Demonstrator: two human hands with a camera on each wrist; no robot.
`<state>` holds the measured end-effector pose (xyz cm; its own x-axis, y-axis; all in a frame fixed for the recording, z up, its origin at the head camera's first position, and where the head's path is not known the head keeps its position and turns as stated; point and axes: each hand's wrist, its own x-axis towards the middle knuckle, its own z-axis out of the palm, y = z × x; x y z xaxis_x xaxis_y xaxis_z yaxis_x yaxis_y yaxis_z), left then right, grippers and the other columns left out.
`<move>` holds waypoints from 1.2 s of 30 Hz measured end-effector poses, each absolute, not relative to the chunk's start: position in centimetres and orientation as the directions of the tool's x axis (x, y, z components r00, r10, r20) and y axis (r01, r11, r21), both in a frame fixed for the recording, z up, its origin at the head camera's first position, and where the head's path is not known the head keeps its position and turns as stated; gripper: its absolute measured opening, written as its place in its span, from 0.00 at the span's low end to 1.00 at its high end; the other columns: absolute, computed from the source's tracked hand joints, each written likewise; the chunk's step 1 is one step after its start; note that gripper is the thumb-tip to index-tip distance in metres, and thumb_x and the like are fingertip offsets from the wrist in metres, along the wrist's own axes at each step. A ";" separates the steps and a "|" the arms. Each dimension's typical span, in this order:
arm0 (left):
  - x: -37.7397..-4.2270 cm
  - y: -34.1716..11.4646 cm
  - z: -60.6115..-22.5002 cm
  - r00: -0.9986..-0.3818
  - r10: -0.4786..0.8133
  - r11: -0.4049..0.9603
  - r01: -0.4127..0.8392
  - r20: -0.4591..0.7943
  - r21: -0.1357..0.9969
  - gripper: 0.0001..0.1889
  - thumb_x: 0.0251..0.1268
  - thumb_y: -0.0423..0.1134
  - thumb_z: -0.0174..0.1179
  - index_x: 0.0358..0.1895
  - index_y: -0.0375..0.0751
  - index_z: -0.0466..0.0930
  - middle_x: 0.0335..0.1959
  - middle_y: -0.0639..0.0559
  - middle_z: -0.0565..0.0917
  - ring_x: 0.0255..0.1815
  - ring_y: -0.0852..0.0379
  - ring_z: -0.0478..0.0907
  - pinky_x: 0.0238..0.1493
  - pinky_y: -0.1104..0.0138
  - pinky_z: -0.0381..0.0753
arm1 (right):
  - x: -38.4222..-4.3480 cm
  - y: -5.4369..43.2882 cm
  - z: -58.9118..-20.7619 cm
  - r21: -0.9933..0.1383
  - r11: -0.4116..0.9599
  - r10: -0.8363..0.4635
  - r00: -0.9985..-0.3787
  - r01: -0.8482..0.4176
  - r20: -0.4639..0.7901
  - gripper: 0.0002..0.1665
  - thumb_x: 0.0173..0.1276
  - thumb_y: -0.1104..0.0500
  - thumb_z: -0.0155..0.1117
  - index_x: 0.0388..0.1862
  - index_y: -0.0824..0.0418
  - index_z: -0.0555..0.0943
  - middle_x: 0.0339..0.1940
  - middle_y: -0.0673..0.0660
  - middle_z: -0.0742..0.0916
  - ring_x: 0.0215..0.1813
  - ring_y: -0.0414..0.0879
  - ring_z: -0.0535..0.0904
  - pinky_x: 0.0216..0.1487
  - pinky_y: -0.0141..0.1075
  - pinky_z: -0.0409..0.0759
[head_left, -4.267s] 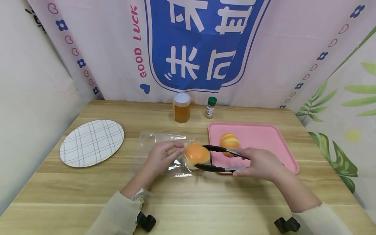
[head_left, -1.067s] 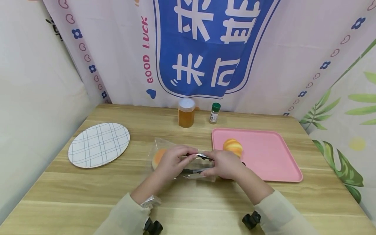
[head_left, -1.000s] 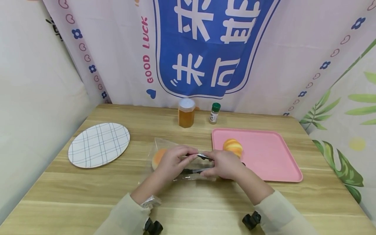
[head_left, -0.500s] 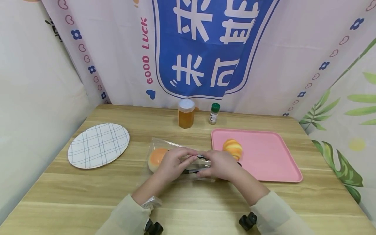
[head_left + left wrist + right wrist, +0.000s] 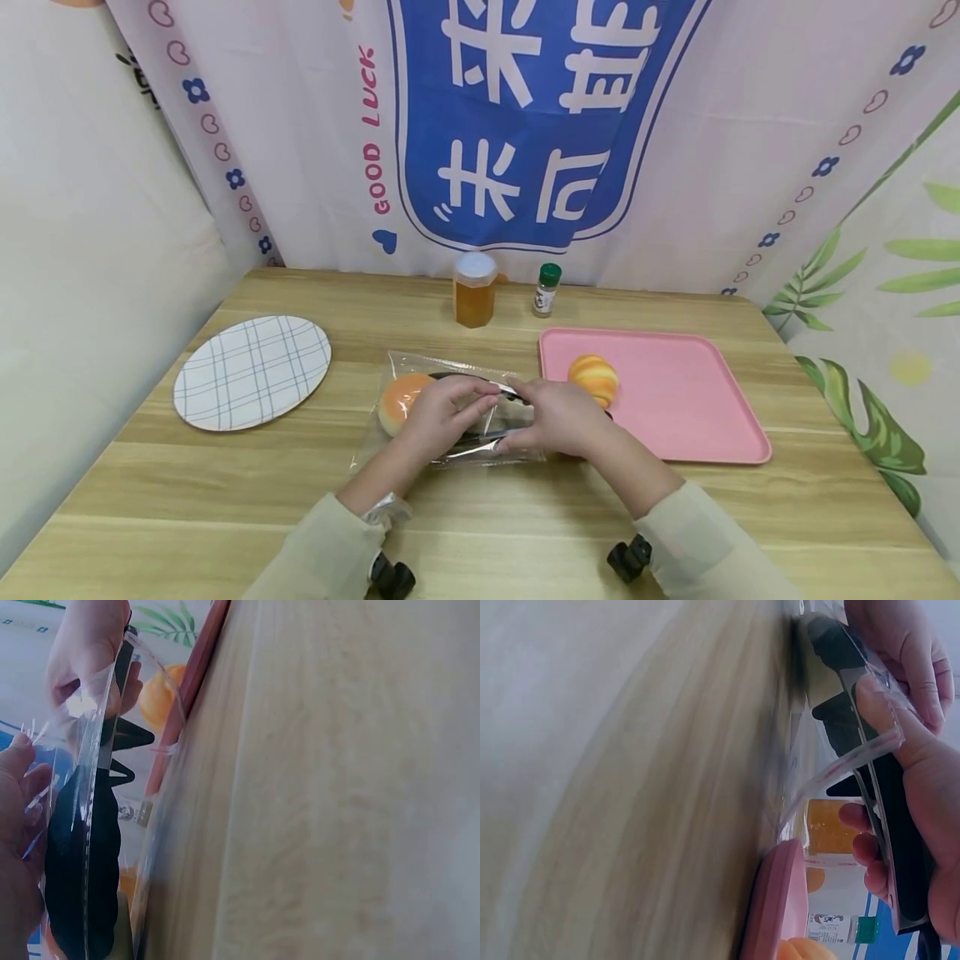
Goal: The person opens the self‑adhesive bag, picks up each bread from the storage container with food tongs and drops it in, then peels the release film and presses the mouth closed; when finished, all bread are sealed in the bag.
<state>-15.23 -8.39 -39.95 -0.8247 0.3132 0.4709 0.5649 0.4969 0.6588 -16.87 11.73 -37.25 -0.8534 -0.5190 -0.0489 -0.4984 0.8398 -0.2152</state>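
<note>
A round orange-topped bun [image 5: 402, 393] lies inside a clear plastic bag [image 5: 414, 364], at its left end. My right hand [image 5: 567, 419] grips black-and-silver tongs [image 5: 901, 840], whose black tips reach into the bag towards the bun. The left hand [image 5: 444, 415] pinches the bag's film near its opening, thumb and fingertips together, and partly covers the bun. In the left wrist view, a black tong arm [image 5: 81, 862] shows through the film beside the left fingers [image 5: 16, 761]. Whether the tips still clasp the bun is hidden.
A striped yellow bun [image 5: 594, 380] sits on the pink tray [image 5: 675, 400] at right. The checked oval plate [image 5: 252, 372] lies at left. An amber jar [image 5: 474, 292] and a small green-capped bottle [image 5: 547, 291] stand at the back.
Over four seconds, the orange bun has gone from the bag's mouth to its left end, tongs following inside. Lately the right hand has edged left and more of the bun shows.
</note>
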 end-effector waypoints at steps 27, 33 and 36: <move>-15.4 -8.5 -39.3 -0.829 0.312 0.519 0.558 0.464 0.648 0.06 0.63 0.39 0.65 0.41 0.44 0.87 0.40 0.53 0.90 0.45 0.54 0.86 0.52 0.58 0.83 | -17.0 13.5 -36.5 -0.285 0.854 -0.476 -0.875 -0.436 -0.086 0.60 0.45 0.27 0.73 0.72 0.56 0.70 0.61 0.56 0.83 0.58 0.49 0.81 0.60 0.47 0.80; -15.2 -8.5 -39.3 -0.850 0.306 0.520 0.526 0.428 0.672 0.07 0.64 0.40 0.65 0.42 0.45 0.87 0.41 0.53 0.89 0.47 0.54 0.85 0.53 0.57 0.83 | -16.8 14.7 -35.8 -0.303 0.857 -0.465 -0.880 -0.418 -0.101 0.58 0.44 0.28 0.75 0.70 0.56 0.72 0.60 0.57 0.84 0.59 0.51 0.81 0.59 0.49 0.80; -15.2 -8.4 -39.4 -0.859 0.304 0.521 0.512 0.412 0.683 0.07 0.65 0.40 0.64 0.42 0.44 0.87 0.42 0.52 0.89 0.47 0.53 0.85 0.53 0.57 0.83 | -16.8 15.3 -35.8 -0.293 0.849 -0.481 -0.873 -0.440 -0.080 0.56 0.45 0.28 0.74 0.69 0.56 0.73 0.56 0.57 0.86 0.55 0.50 0.83 0.56 0.48 0.82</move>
<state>-15.23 -8.42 -39.39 -0.8590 0.3039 0.4119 0.5119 0.5211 0.6830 -16.81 15.29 -35.79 -0.8733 -0.4806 -0.0799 -0.4403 0.8487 -0.2929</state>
